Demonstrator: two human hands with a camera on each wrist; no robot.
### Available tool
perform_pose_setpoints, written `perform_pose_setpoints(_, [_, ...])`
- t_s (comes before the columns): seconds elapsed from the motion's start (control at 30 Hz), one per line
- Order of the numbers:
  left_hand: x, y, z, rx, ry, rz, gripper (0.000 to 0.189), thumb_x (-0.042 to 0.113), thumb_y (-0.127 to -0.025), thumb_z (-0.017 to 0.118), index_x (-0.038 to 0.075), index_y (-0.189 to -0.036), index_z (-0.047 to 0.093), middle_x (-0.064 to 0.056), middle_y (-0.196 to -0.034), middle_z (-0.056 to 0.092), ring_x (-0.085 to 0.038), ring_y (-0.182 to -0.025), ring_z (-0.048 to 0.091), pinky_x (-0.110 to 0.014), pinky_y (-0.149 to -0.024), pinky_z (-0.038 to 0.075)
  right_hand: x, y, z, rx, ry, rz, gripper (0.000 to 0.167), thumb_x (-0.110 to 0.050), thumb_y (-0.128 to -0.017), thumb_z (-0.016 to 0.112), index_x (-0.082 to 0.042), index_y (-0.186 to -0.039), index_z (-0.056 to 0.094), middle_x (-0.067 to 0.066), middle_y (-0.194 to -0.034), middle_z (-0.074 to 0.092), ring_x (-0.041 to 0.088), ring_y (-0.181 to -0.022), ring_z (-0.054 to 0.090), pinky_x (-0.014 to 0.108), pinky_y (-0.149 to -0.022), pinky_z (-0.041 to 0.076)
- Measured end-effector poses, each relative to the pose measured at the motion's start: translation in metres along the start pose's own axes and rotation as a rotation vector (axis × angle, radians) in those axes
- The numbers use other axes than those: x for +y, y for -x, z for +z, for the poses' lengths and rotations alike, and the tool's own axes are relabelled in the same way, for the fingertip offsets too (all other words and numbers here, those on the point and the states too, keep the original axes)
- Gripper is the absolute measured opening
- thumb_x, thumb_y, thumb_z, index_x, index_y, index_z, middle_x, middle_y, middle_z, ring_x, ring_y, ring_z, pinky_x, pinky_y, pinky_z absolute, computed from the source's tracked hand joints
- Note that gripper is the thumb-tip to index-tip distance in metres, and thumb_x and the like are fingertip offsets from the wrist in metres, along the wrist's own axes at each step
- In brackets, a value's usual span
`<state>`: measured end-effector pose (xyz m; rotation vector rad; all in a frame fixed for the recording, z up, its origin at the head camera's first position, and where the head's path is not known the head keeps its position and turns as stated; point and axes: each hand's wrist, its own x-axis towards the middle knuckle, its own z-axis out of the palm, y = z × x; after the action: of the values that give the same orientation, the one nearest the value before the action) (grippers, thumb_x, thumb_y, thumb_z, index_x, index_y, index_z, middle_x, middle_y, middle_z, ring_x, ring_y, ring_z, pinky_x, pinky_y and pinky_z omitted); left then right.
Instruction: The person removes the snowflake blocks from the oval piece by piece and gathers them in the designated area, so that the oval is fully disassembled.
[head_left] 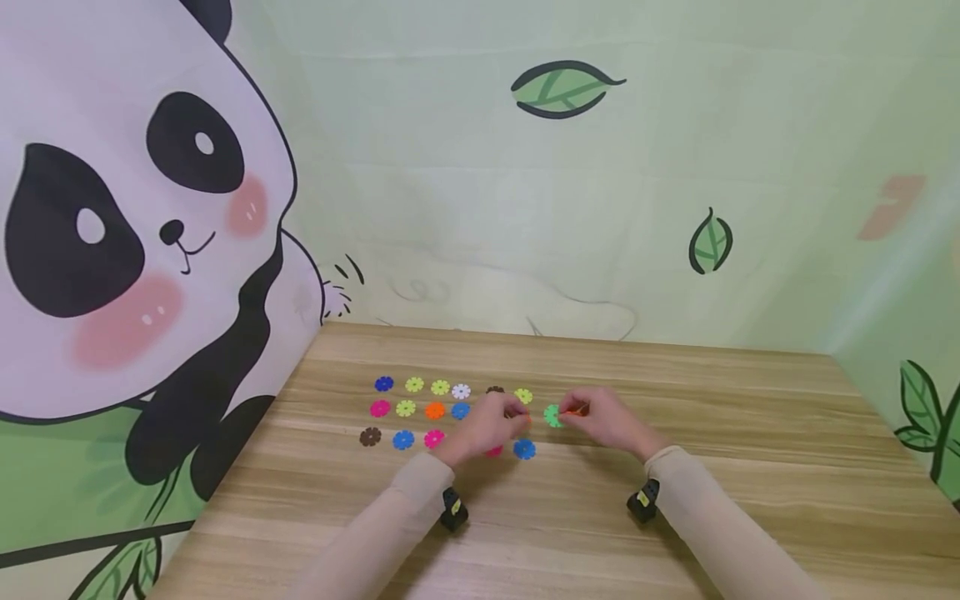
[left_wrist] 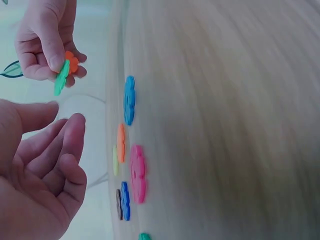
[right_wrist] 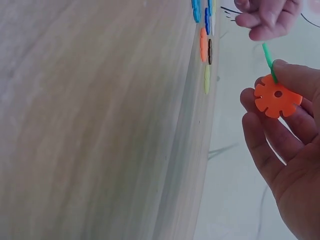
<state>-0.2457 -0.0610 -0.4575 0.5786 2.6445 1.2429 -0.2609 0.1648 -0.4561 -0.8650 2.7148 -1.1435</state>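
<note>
My right hand (head_left: pixel 606 417) pinches an orange notched plastic disc (right_wrist: pixel 287 106) between thumb and fingers, up off the table. A green disc (head_left: pixel 552 416) is slotted into its edge, the two standing at an angle to each other. My left hand (head_left: pixel 487 427) hovers just left of them, over the disc rows. In the left wrist view its thumb and fingertips are apart with nothing between them. An orange disc (left_wrist: pixel 121 143), a blue disc (left_wrist: pixel 129 100) and a pink disc (left_wrist: pixel 138 174) lie flat on the table near it, partly hidden by the hand in the head view.
Several flower-shaped discs lie in three loose rows on the wooden table (head_left: pixel 750 433): a brown disc (head_left: pixel 370 437), a white disc (head_left: pixel 461 391) and a dark blue disc (head_left: pixel 384 383) among them. A printed panda backdrop (head_left: pixel 450 167) rises behind the table's far edge.
</note>
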Motion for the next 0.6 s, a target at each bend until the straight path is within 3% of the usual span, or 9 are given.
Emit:
perform_pose_setpoints(0.23, [0.003, -0.004, 0.007, 0.057, 0.122, -0.036, 0.021, 0.016, -0.093, 0.060, 0.001, -0.106, 0.067, -0.006, -0.091, 0.068, -0.016, -0.077, 0.062, -0.027, -0.068, 0.052, -0.002, -0.002, 0.002, 0.013, -0.007, -0.024, 0.006, -0.017, -0.088, 0.068, -0.012, -0.085, 0.065, -0.005, -0.085, 0.066, 0.011, -0.082, 0.061, 0.030, -0.073, 0.050])
perform_pose_setpoints(0.43, [0.005, -0.007, 0.013, 0.065, 0.251, -0.079, 0.020, 0.012, -0.093, 0.061, -0.001, -0.107, 0.066, -0.013, -0.092, 0.068, -0.028, -0.082, 0.066, -0.029, -0.069, 0.054, -0.002, -0.003, 0.005, 0.023, -0.048, -0.052, 0.004, -0.013, -0.087, 0.069, -0.013, -0.084, 0.066, -0.004, -0.085, 0.067, 0.011, -0.081, 0.063, 0.028, -0.072, 0.051])
perform_pose_setpoints(0.6, [0.005, -0.009, 0.016, 0.066, 0.343, -0.134, 0.018, 0.013, -0.092, 0.062, 0.000, -0.105, 0.067, -0.009, -0.092, 0.068, -0.028, -0.085, 0.067, -0.030, -0.073, 0.054, 0.003, -0.004, 0.008, 0.035, -0.056, -0.086, 0.006, -0.010, -0.086, 0.070, -0.014, -0.083, 0.066, -0.004, -0.084, 0.068, 0.010, -0.081, 0.064, 0.027, -0.072, 0.052])
